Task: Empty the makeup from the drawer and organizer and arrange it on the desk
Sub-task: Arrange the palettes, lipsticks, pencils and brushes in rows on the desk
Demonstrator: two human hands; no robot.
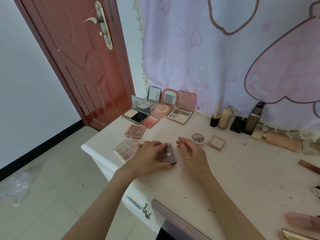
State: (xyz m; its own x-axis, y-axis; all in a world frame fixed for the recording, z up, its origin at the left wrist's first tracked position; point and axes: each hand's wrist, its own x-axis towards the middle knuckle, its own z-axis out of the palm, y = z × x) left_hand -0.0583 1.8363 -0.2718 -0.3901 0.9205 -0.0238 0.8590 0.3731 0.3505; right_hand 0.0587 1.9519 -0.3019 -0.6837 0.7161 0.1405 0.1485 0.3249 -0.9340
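A small mauve compact (pixel 170 153) lies flat on the white desk (pixel 233 174). My left hand (pixel 150 156) rests on its left side, with fingers over the lid and the thumb at its near corner. My right hand (pixel 188 149) hovers just right of it with curled fingers that hold nothing. A clear eyeshadow palette (pixel 125 149) lies to the left of my left hand. Open palettes and compacts stand in a row at the back left, among them a four-pan palette (pixel 180 115) and a white powder compact (pixel 136 114).
A round PIPI jar (pixel 198 139) and a pale square compact (pixel 216 142) lie right of my hands. Foundation bottles (pixel 225 118) stand against the pink curtain (pixel 242 49). An open drawer (pixel 173 220) juts out at the desk's front. A red door (pixel 78 58) stands at the left.
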